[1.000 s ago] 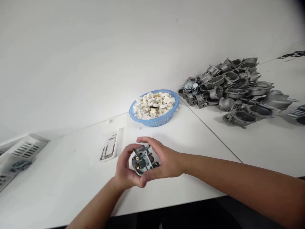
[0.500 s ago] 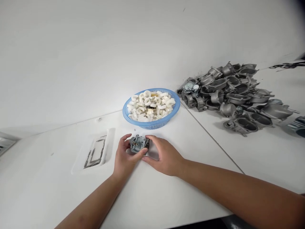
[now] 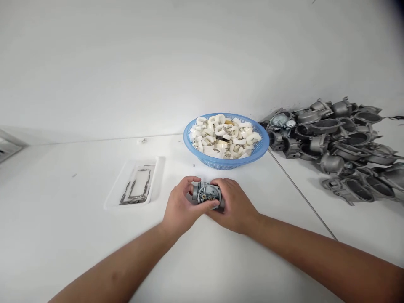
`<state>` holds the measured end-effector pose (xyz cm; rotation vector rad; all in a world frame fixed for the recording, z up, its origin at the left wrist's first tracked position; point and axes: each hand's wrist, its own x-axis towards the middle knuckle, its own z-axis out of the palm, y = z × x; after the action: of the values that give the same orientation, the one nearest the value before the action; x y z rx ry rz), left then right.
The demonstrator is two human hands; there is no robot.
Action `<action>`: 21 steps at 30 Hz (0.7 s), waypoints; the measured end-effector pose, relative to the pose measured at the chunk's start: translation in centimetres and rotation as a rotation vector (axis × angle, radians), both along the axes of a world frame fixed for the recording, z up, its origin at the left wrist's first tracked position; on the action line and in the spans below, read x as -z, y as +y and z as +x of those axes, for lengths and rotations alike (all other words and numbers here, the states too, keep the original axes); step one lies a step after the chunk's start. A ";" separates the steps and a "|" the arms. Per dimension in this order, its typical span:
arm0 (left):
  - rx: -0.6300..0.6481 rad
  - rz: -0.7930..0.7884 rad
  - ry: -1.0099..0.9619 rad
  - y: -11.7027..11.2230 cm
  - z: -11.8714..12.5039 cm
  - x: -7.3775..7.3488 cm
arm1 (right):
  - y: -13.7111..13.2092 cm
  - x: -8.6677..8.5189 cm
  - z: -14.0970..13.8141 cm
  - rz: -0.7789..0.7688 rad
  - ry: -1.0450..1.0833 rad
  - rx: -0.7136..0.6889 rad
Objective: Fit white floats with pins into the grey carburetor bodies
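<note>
carburetor [image 3: 207,194] held between left hand [image 3: 180,205] and right hand [image 3: 234,205]

White wall [image 3: 132,63] behind white worktables [image 3: 63,227]

Small die-cast carburetor body [image 3: 207,194], dull grey metal, brass jets [image 3: 204,195] showing in its upturned open face, clasped two-handed

carburetor body [image 3: 207,195] partly hidden by the fingers [image 3: 186,187] of the left hand [image 3: 181,206] and right hand [image 3: 235,206], small dark pieces [image 3: 226,136] among the white rings [image 3: 254,136] too small to tell, heap of metal castings [image 3: 347,153] cut off at the right edge, grey object [image 3: 8,151] cut off at the left edge
</note>
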<state>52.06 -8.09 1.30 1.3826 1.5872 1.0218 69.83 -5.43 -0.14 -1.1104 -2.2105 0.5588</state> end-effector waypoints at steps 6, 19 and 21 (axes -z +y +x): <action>-0.022 0.028 -0.115 0.9 -0.7 0.3 | 2.8 -0.3 -1.1 -0.128 0.050 -0.089; 0.257 0.020 -0.128 0.6 -1.2 1.0 | 4.2 0.5 0.0 -0.250 0.130 -0.067; 0.321 0.049 -0.233 0.9 -1.4 1.4 | 4.2 0.4 0.2 -0.253 0.120 -0.106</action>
<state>50.61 -7.15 -0.09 1.4371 1.1354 0.9890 69.98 -1.22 -0.52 -1.0563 -2.1451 0.9482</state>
